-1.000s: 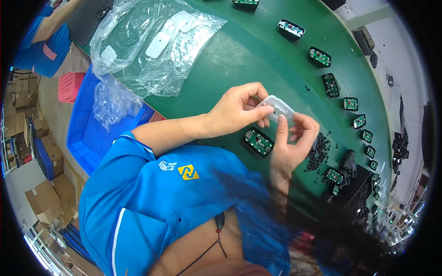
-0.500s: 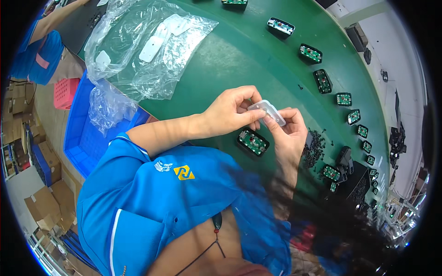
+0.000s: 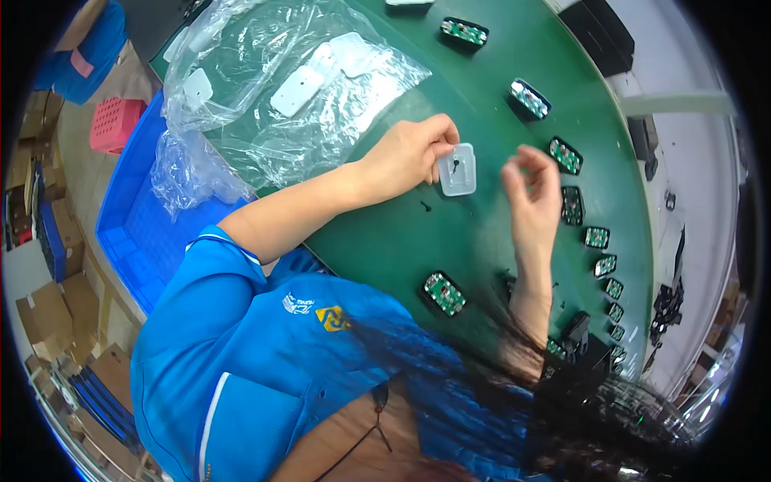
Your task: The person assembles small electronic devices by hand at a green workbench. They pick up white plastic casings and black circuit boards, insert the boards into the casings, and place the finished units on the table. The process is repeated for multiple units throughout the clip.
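Observation:
My left hand [image 3: 414,153] pinches the edge of a translucent white plastic cover [image 3: 458,185], a shallow rounded rectangle. A small dark piece [image 3: 456,165] shows in or through it; its kind is too small to tell. To the right, apart from the cover, my right hand [image 3: 534,181] hovers with loosely bent fingers, the thumb away from them and nothing visible between. Below the hands a black housing with a green circuit board [image 3: 444,294] lies on the green table [image 3: 377,233]. One small black screw-like piece [image 3: 426,206] rests near the cover.
A curving row of black housings with circuit boards [image 3: 571,206] runs along the table's right side. At the upper left lies a clear plastic bag [image 3: 241,120] with white covers [image 3: 297,91]. A blue bin [image 3: 144,241] and a pink basket [image 3: 117,124] stand left of the table.
My right hand has let go of the cover and moved right. My left hand has moved slightly up, turning the cover upright in view. The head view has shifted.

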Demonstrator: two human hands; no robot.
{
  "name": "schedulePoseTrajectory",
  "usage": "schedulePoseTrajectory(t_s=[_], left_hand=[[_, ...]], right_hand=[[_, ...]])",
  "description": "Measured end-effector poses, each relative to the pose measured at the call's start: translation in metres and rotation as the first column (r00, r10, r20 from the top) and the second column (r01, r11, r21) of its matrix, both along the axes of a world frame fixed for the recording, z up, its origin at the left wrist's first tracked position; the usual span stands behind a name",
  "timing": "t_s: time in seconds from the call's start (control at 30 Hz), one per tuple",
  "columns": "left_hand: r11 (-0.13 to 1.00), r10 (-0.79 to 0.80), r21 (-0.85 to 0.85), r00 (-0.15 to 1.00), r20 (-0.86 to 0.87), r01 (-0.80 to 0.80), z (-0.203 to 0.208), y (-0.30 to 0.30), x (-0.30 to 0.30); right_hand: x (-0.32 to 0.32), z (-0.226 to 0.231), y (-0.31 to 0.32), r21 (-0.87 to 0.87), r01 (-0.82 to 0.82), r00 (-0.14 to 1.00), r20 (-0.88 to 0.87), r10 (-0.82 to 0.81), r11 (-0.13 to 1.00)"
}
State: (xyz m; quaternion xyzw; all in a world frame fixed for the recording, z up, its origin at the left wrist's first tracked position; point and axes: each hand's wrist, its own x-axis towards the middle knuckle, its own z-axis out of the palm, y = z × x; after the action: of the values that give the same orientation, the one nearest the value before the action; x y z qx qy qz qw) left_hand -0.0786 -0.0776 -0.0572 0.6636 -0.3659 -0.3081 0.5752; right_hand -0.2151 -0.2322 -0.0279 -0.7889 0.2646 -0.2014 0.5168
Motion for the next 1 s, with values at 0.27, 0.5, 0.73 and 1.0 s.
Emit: schedulePoseTrajectory(t_s=[0.27, 0.5, 0.73, 1.0], left_hand=[[0.979, 0.099, 0.1, 0.848, 0.521, -0.176, -0.027, -0.008, -0.006], [0.987, 0.088, 0.075, 0.859, 0.504, -0.145, -0.027, -0.003, -0.002], [0.919, -0.046, -0.368, 0.887, -0.46, -0.143, 0.019, 0.003, 0.001], [0.869, -0.495, -0.386, 0.547, -0.675, 0.31, 0.039, 0.024, -0.029]], right_hand=[[0.169, -0.021, -0.062, -0.824, -0.132, 0.982, -0.032, 0.187, 0.551], [0.18, -0.014, -0.049, -0.475, -0.237, 0.971, -0.115, 0.207, 0.847], [0.052, 0.029, 0.02, -0.154, -0.161, 0.972, 0.149, 0.184, 0.975], [-0.04, 0.084, 0.042, -0.584, -0.282, 0.938, -0.001, 0.347, 0.761]])
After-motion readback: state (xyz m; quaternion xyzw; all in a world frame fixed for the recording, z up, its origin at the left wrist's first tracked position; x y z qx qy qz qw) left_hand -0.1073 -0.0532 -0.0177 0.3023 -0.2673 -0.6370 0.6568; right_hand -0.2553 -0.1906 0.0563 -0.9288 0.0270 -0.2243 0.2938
